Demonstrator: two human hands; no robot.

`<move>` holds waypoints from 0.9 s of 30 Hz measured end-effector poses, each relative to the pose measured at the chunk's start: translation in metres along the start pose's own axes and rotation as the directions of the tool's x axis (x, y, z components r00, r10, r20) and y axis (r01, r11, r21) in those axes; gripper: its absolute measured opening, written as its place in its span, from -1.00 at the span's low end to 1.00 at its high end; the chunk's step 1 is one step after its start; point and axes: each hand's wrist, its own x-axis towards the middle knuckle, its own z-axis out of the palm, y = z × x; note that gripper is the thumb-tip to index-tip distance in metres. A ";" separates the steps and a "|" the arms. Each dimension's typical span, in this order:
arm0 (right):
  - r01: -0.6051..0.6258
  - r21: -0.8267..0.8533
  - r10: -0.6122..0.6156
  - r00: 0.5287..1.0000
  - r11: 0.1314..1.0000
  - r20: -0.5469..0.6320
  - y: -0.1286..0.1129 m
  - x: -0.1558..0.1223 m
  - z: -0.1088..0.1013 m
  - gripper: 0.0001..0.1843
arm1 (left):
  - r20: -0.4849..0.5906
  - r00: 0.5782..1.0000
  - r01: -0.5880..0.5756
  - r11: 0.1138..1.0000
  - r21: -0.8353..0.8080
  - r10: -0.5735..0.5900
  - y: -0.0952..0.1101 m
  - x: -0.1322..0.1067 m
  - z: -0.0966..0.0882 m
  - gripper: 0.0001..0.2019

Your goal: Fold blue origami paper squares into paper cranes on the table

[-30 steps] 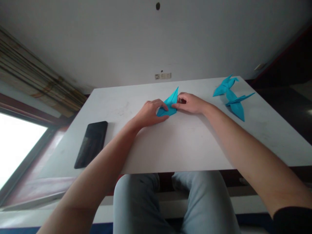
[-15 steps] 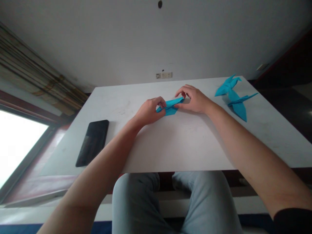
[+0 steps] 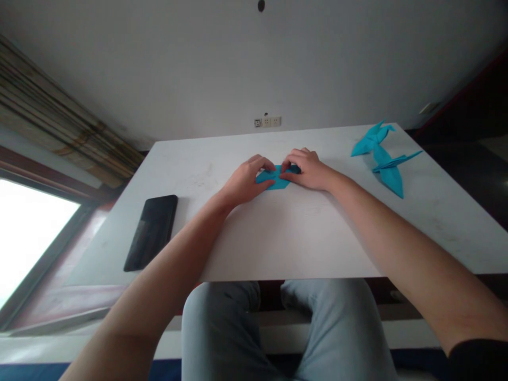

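Note:
A folded piece of blue origami paper [image 3: 281, 183] lies on the white table [image 3: 293, 238], between my two hands. My left hand [image 3: 253, 179] grips its left end, thumb along the near side and fingers curled over the far side. On the right end, my right hand [image 3: 305, 169] pinches the paper with thumb and fingertips close together. Both hands cover parts of the sheet, so its full outline is hidden.
Two blue paper cranes stand at the table's right rear: one crane [image 3: 372, 138] farther back, another crane [image 3: 389, 167] nearer. A black phone [image 3: 153, 233] lies left of my left forearm. The wall with sockets [image 3: 267, 122] rises behind the table.
The raised upper flap of the paper has come down and the piece looks flatter. My right hand has moved slightly left and closer to my left hand, its fingers lower.

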 end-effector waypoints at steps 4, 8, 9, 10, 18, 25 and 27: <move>-0.091 -0.060 0.086 0.993 0.994 -0.079 0.000 -0.001 0.003 -0.50 | -0.034 0.994 0.103 0.987 0.122 -0.100 -0.001 -0.001 0.000 -0.48; -0.072 -0.033 0.071 0.997 0.997 -0.031 -0.002 -0.003 -0.006 -0.41 | -0.010 0.986 0.165 0.976 0.142 -0.165 0.002 -0.003 -0.001 -0.60; -0.062 -0.010 0.062 0.998 0.998 -0.013 -0.003 -0.004 -0.009 -0.40 | 0.002 0.987 0.159 0.978 0.134 -0.160 0.004 -0.003 -0.001 -0.65; -0.050 0.019 0.050 0.999 0.999 0.003 -0.004 -0.004 -0.012 -0.40 | 0.017 0.989 0.146 0.982 0.124 -0.149 0.005 -0.003 -0.001 -0.69; 0.015 0.206 -0.023 0.999 0.978 0.037 -0.004 -0.002 -0.015 -0.50 | 0.060 0.997 0.050 0.994 0.100 -0.057 0.009 -0.001 -0.003 -0.72; 0.088 0.214 -0.099 0.994 0.973 0.040 -0.005 -0.003 -0.017 -0.61 | 0.098 0.995 0.000 0.994 0.108 -0.010 0.012 0.001 -0.006 -0.80; 0.097 0.207 -0.112 0.992 0.973 0.060 -0.005 -0.003 -0.018 -0.62 | 0.100 0.995 -0.006 0.997 0.081 -0.002 0.011 0.002 -0.006 -0.81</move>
